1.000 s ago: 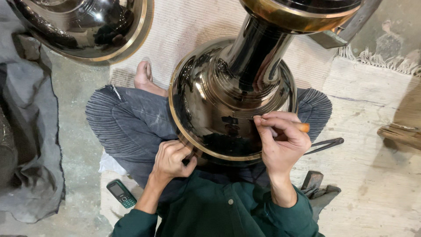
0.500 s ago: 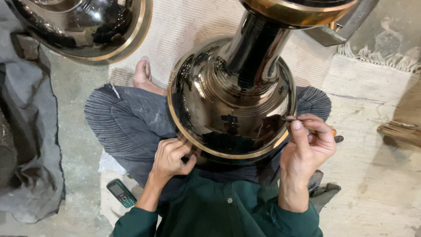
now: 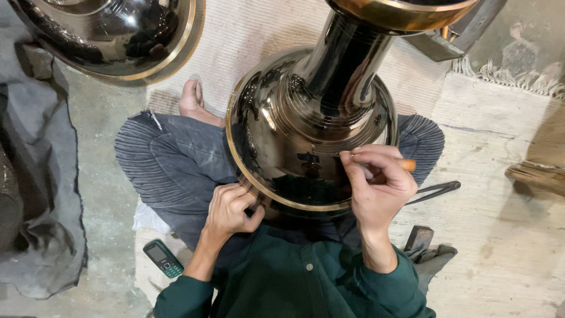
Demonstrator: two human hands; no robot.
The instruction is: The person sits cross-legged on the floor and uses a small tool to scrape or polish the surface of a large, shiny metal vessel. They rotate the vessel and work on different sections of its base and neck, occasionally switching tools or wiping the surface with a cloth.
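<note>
Vessel [image 3: 306, 141] on lap, phone [image 3: 163, 258] left.

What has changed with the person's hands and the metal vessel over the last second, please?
The right hand, pinching an orange-handled tool, swung out to the vessel's right rim half a second ago and has come back to the lower face of the dark metal vessel. The left hand stayed gripping the brass-coloured rim at lower left. The vessel on the lap, the phone and the second vessel have not moved.

Both hands are curled, left hand [image 3: 231, 211] fisted low, right hand [image 3: 376, 182] pinching higher.
</note>
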